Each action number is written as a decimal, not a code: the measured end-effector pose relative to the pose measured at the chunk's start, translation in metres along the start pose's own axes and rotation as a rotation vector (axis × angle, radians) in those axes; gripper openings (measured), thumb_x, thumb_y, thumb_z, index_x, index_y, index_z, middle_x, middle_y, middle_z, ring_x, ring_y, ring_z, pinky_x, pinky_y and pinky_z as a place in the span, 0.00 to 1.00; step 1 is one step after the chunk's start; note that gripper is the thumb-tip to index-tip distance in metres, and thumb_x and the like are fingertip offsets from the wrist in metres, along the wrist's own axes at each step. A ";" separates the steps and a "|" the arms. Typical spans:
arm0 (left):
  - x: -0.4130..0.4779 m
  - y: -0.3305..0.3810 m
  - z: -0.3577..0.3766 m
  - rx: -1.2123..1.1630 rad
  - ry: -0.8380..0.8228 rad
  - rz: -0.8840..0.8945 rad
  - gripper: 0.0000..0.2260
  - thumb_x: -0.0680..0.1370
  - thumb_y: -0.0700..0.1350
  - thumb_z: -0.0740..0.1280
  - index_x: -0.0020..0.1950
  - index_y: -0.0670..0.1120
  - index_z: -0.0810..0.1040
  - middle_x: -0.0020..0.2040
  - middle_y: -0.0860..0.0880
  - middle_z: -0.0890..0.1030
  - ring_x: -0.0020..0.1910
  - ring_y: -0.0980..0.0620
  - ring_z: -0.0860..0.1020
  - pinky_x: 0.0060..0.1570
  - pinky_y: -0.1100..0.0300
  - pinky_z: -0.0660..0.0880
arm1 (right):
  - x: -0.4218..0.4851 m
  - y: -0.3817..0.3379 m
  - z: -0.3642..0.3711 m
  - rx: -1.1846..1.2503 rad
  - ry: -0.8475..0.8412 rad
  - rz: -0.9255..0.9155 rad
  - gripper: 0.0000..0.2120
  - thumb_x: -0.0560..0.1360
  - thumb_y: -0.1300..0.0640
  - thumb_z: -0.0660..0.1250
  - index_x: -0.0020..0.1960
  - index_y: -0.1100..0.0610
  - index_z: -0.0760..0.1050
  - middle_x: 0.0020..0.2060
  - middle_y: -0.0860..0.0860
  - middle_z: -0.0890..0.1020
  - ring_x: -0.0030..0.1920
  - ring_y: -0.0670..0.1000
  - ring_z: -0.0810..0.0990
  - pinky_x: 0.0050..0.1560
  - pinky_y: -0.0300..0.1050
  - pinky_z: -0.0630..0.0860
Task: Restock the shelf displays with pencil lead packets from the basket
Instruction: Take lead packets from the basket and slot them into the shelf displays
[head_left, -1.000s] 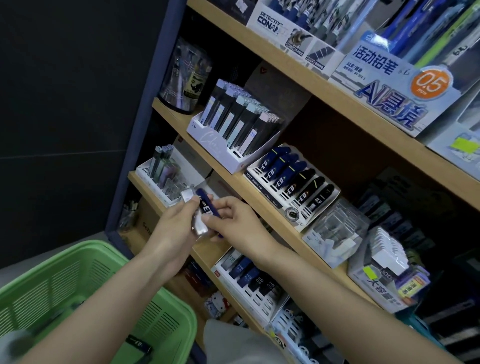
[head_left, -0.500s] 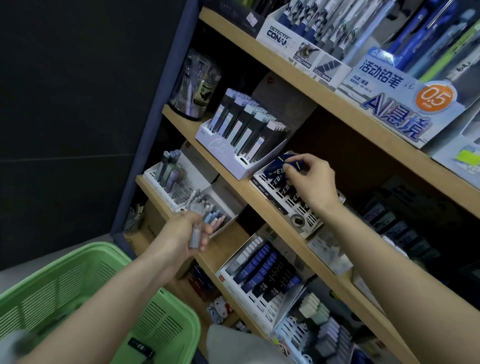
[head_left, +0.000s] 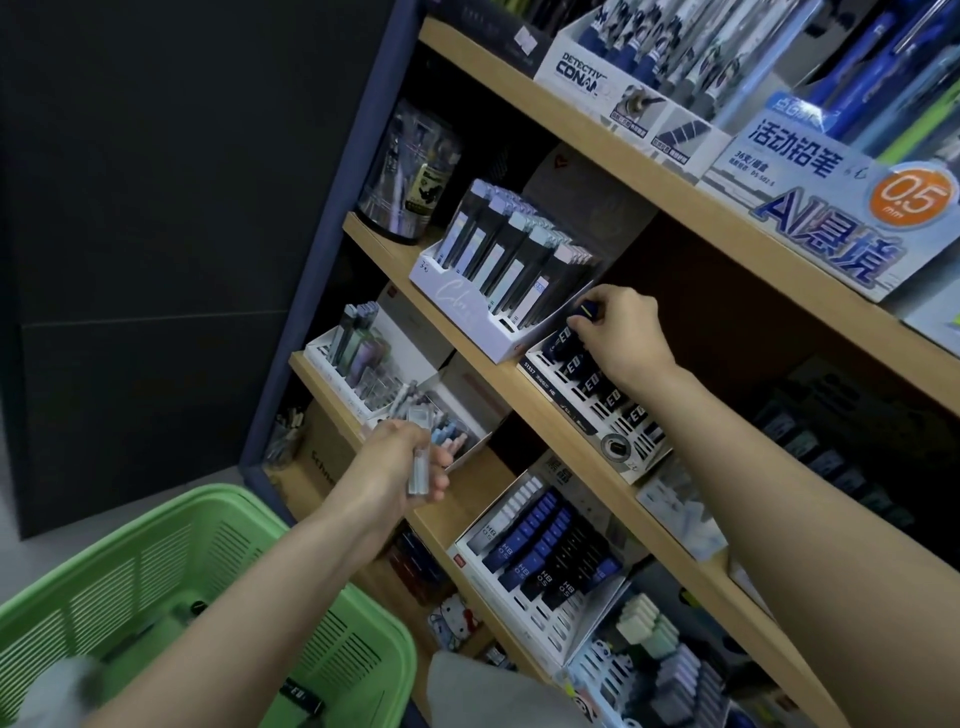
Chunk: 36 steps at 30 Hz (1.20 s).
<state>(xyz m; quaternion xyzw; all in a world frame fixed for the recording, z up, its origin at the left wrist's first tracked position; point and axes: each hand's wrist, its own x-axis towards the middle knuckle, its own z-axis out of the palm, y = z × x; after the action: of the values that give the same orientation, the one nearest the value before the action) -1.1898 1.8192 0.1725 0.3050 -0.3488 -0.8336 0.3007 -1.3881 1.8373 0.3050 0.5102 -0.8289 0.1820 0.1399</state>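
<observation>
A clear jar (head_left: 410, 171) sits one shelf below the Conan pen box (head_left: 597, 73).

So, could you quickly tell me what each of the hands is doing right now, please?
Left hand: closed around a clear lead packet.
Right hand: pinching a dark blue lead packet at the black-and-white display.

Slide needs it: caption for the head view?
Right hand sets a dark blue lead packet into the shelf display; left hand holds clear packets.

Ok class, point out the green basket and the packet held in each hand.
green basket (head_left: 234, 494): head view, far rim.
dark blue packet (head_left: 565, 333): head view, printed side.
clear packet (head_left: 420, 465): head view, middle.
</observation>
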 end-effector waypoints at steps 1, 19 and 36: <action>0.001 0.000 0.000 -0.005 0.000 -0.003 0.05 0.82 0.37 0.55 0.50 0.43 0.68 0.27 0.47 0.77 0.21 0.53 0.71 0.22 0.62 0.71 | 0.002 0.000 0.000 0.002 -0.011 0.003 0.07 0.77 0.60 0.67 0.54 0.59 0.78 0.46 0.57 0.81 0.46 0.56 0.81 0.51 0.54 0.79; 0.010 -0.001 0.009 0.019 -0.047 -0.090 0.06 0.81 0.35 0.55 0.47 0.43 0.68 0.32 0.43 0.76 0.20 0.53 0.71 0.21 0.65 0.71 | 0.016 0.006 -0.002 -0.135 -0.123 -0.058 0.14 0.79 0.61 0.63 0.63 0.60 0.76 0.59 0.57 0.77 0.61 0.56 0.75 0.63 0.47 0.71; 0.012 -0.004 0.002 0.165 -0.192 0.003 0.09 0.79 0.45 0.64 0.59 0.46 0.76 0.45 0.45 0.79 0.31 0.53 0.76 0.29 0.64 0.75 | -0.019 0.005 0.007 -0.229 0.132 -0.196 0.14 0.80 0.57 0.61 0.63 0.58 0.73 0.61 0.54 0.73 0.61 0.52 0.71 0.62 0.46 0.69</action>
<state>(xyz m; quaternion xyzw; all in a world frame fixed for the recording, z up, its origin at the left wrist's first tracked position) -1.2001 1.8141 0.1668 0.2469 -0.4438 -0.8270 0.2413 -1.3847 1.8513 0.2897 0.5562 -0.7794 0.1050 0.2685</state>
